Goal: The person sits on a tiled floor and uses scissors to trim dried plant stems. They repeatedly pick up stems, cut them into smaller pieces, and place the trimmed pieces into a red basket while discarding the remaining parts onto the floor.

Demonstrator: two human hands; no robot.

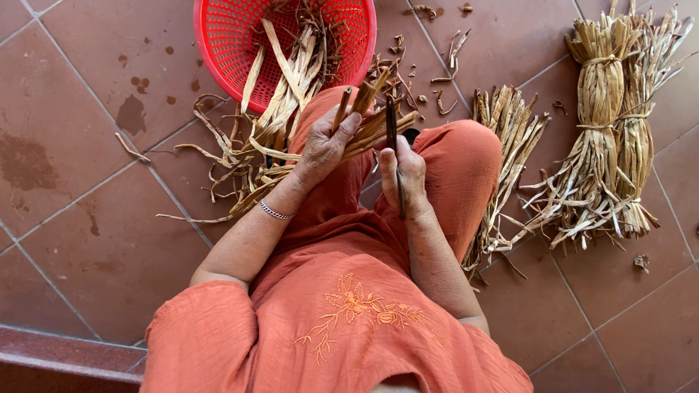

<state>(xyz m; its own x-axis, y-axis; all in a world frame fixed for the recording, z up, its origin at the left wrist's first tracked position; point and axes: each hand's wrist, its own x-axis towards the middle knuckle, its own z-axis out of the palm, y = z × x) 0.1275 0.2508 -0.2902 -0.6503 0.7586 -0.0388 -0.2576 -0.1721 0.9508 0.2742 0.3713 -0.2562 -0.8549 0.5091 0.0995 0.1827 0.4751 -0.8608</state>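
I sit on a tiled floor in orange clothes with my knees up. My left hand [325, 143] grips a small bunch of dried tan stalks [373, 120] that fan out toward the right over my knee. My right hand [403, 177] is closed around a thin dark stick-like tool [394, 149] held upright, its tip touching the bunch. A silver bracelet [275, 212] is on my left wrist.
A red plastic basket [226, 44] with dried strips stands ahead at the left, more strips spilling onto the floor [240, 156]. A loose pile of stalks [502, 145] lies by my right knee. Two tied bundles [615, 124] lie at the right. Small scraps are scattered ahead.
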